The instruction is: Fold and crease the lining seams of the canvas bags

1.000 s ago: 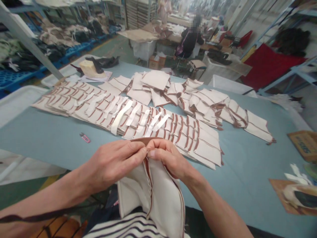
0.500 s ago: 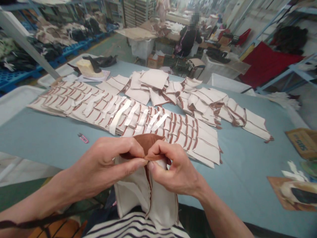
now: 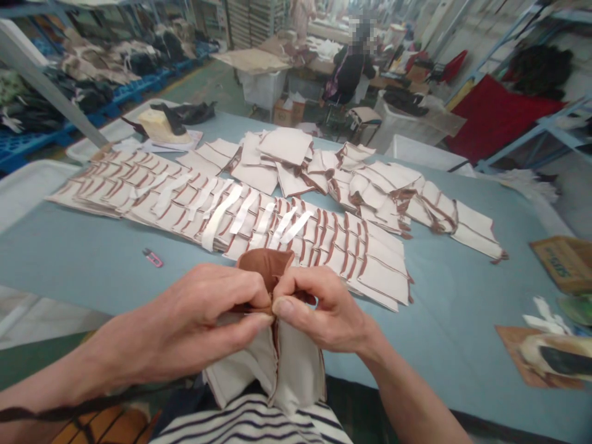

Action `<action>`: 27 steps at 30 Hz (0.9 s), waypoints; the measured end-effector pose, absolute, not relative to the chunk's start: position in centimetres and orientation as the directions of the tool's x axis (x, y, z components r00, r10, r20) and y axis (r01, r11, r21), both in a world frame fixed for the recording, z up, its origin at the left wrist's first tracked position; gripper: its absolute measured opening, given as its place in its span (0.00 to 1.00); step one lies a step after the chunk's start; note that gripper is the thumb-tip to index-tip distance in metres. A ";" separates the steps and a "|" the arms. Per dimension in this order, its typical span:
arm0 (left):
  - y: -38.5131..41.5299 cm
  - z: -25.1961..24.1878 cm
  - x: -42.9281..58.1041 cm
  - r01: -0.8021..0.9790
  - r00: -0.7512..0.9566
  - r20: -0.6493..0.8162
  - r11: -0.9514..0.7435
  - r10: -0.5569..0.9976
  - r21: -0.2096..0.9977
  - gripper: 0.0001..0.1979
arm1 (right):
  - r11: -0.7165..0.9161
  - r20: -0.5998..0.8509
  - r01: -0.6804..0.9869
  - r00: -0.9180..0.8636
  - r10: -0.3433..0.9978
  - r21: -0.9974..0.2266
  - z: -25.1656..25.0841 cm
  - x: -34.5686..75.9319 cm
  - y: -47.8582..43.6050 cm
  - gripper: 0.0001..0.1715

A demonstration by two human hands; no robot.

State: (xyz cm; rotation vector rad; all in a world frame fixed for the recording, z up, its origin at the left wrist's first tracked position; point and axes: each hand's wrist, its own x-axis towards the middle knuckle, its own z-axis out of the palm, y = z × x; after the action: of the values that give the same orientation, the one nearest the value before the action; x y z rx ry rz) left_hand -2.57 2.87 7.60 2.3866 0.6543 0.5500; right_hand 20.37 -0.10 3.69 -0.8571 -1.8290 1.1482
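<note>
Both my hands pinch the top edge of a cream fabric piece (image 3: 287,370) with brown trim, held over my lap at the near table edge. My left hand (image 3: 194,324) grips it from the left, thumb and fingers closed. My right hand (image 3: 319,308) pinches the same edge from the right, and the fingertips of the two hands touch. A brown fold (image 3: 266,262) of the piece sticks up between them. Just beyond my hands lies a long overlapping row of similar cream pieces (image 3: 277,225) with white strips on some.
A blue table (image 3: 462,308) carries a loose heap of pieces (image 3: 370,182) at the back, a small pink clipper (image 3: 152,258) at left, and a cardboard box (image 3: 567,262) at right. White bins (image 3: 28,188) stand left. A seated person (image 3: 351,71) works far behind.
The brown fold has been pushed up between my fingers, and the cream piece has been drawn up and bunched shorter. Both hands stayed pinched on its top edge.
</note>
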 end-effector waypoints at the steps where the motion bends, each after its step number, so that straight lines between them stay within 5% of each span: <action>1: 3.0 7.5 -2.6 0.305 0.793 0.224 -0.687 0.567 0.659 0.13 | 0.366 0.268 0.131 -0.468 0.842 -0.922 3.4 20.4 0.0 0.22; 6: 3.2 7.3 -3.3 0.285 0.793 0.180 -0.615 0.582 0.735 0.11 | 0.517 0.363 0.236 -0.481 0.798 -0.823 3.0 20.7 -0.3 0.13; 11: 2.2 8.0 -3.6 0.315 0.798 0.169 -0.639 0.579 0.702 0.11 | 0.478 0.357 0.183 -0.453 0.817 -0.859 3.9 20.5 -1.0 0.08; 27: 1.5 7.5 -3.3 0.204 0.700 0.350 -0.644 0.623 0.738 0.15 | 0.519 0.411 0.292 -0.357 0.839 -0.804 4.3 21.2 -0.2 0.14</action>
State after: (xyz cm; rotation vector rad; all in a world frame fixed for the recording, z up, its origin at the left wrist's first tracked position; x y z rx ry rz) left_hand -3.33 1.51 7.51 2.2180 0.6275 0.7856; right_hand 21.18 -0.20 4.32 -0.9299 -1.8965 0.7981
